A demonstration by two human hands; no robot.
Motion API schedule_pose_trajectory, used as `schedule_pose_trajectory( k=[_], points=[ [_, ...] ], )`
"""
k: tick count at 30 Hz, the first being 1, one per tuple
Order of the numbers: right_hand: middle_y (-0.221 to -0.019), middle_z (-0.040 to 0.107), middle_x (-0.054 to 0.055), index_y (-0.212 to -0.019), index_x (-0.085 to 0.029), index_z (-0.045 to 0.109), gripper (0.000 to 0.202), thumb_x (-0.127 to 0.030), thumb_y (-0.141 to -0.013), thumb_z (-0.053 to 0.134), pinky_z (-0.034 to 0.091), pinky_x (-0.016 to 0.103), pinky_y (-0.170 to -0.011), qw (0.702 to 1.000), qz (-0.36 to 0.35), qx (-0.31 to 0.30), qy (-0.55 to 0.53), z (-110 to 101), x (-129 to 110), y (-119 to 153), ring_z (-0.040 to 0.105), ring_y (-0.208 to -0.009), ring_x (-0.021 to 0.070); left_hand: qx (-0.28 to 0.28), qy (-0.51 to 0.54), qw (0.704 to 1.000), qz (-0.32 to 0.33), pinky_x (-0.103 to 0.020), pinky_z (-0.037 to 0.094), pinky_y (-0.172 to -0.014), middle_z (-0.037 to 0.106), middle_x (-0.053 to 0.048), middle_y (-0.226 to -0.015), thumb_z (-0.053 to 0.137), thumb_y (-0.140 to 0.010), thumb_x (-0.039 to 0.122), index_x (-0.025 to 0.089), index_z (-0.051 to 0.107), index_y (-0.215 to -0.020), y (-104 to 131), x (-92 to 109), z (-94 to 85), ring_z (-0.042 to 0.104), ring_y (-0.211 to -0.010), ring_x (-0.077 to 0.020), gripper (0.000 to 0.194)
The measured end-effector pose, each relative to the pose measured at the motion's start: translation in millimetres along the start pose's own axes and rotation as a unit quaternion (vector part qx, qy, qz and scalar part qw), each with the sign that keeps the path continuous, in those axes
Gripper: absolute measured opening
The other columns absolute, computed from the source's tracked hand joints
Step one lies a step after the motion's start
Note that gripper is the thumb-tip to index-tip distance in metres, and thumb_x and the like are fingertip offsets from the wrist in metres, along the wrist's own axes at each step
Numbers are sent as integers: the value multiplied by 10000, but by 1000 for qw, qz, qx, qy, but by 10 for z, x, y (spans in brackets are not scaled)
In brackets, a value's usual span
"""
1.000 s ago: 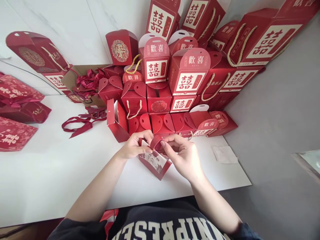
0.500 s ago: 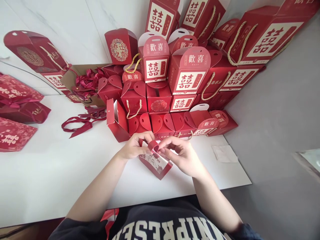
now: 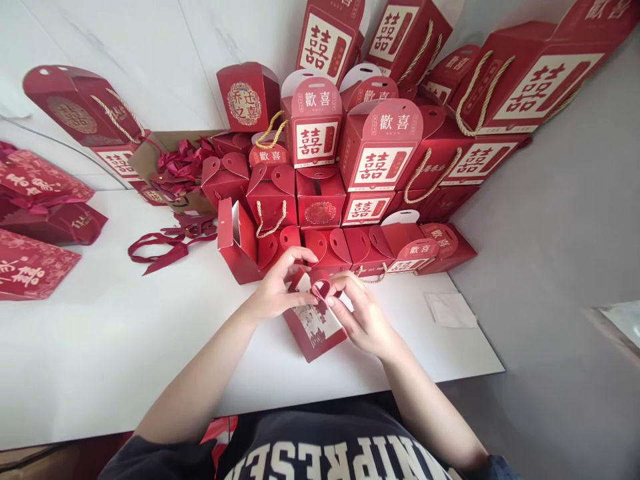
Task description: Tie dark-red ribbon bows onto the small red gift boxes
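Holds a small printed box (image 3: 313,340) between both hands, right of the open-topped red box (image 3: 244,257) and nearer the body. Cannot tell, from this angle, about contact underneath with the white table (image 3: 100,347). Slants the printed box, with a pale picture panel turned toward the body and a red loop (image 3: 320,285) arching above the top edge.

Curls the left hand (image 3: 275,290) half closed about the upper left corner of the printed box, with the forefinger arched over the far side and the thumb along the near top edge. Pinches the red loop between thumb and forefinger of the right hand (image 3: 363,313), tips close together, with the remaining fingers bent and partly hidden.

Shows low red boxes (image 3: 327,247) in a row directly right of the open-topped red box. Stacks up behind and to the right of that same landmark, including a red box with rope handles (image 3: 273,190) and a taller double-happiness box (image 3: 383,143). Displays maroon ribbon (image 3: 170,258) just left of the open-topped red box, a cardboard carton (image 3: 144,162) full of more ribbon behind and left, and patterned boxes (image 3: 37,270) well apart to the left. Includes a thin white sheet (image 3: 451,310) flat on the white table, well right of the open-topped red box.
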State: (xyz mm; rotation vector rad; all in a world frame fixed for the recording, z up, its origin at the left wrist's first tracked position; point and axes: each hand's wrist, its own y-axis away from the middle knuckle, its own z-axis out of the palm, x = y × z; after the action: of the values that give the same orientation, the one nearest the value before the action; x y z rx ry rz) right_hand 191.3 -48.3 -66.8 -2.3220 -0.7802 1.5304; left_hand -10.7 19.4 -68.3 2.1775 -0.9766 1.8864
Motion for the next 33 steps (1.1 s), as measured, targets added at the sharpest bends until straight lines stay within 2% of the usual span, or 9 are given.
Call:
schedule_pose_trajectory(
  k=[2,4,6,11,15,18,22,29,33],
  points=[
    [-970,599,63,-1003,-206,522,52,-165,-988,493,477,310,-764,996,-8,26,84,-15,-51,22,575,-871,172,67,-110,992,17,-340,517,-911,571,-87,-1177,856,-689,341,230,579,-1132,50,174,46,597,-1076,-220,534],
    [-968,618,75,-988,-199,515,52,-150,-977,498,473,321,-756,983,-26,47,177,-24,-104,33,586,-874,189,116,-193,974,8,-318,533,-879,620,-75,-1116,811,-747,307,219,618,-1082,145,379,137,623,-1039,-210,396],
    [-953,639,82,-979,-194,520,57,-141,-962,516,463,332,-741,960,-49,67,266,-16,-153,44,595,-855,203,118,-240,963,-32,-298,540,-846,683,-52,-1028,697,-858,279,217,661,-1021,266,569,254,660,-950,-188,178],
    [-934,679,72,-1018,-201,542,100,-138,-941,539,453,331,-707,935,-81,92,334,101,-239,102,605,-792,201,97,-255,958,-91,-258,551,-775,724,-40,-1042,614,-896,246,216,655,-1085,465,812,455,690,-899,-185,196],
    [-916,681,67,-1022,-208,550,122,-133,-927,565,466,326,-720,944,-64,121,301,222,-266,129,619,-808,200,127,-309,936,-106,-221,490,-573,726,-10,-819,582,-891,206,210,662,-963,450,806,492,653,-642,-141,108],
    [-831,661,48,-959,-205,557,82,-133,-923,571,468,317,-694,951,-32,146,271,275,-277,109,602,-737,181,135,-351,921,-101,-222,450,-528,715,11,-736,556,-905,196,222,661,-1003,444,762,541,602,-518,-119,145],
    [-794,666,23,-899,-206,568,67,-144,-922,566,456,304,-660,958,13,177,224,312,-285,86,585,-677,154,154,-362,914,-100,-234,468,-577,747,-1,-831,529,-929,190,236,590,-1192,499,679,638,668,-592,-142,273],
    [-779,666,16,-871,-204,584,67,-160,-921,579,439,308,-658,955,29,207,211,363,-277,126,563,-643,139,172,-419,891,-31,-286,476,-683,747,-49,-862,522,-915,146,209,632,-1088,532,623,691,685,-733,-195,214],
    [-798,662,20,-887,-207,584,61,-154,-916,586,461,309,-679,963,30,207,169,357,-272,130,572,-679,146,166,-339,922,-83,-245,484,-605,741,-15,-805,546,-922,205,216,651,-1047,502,639,659,651,-603,-143,163]
  ],
)
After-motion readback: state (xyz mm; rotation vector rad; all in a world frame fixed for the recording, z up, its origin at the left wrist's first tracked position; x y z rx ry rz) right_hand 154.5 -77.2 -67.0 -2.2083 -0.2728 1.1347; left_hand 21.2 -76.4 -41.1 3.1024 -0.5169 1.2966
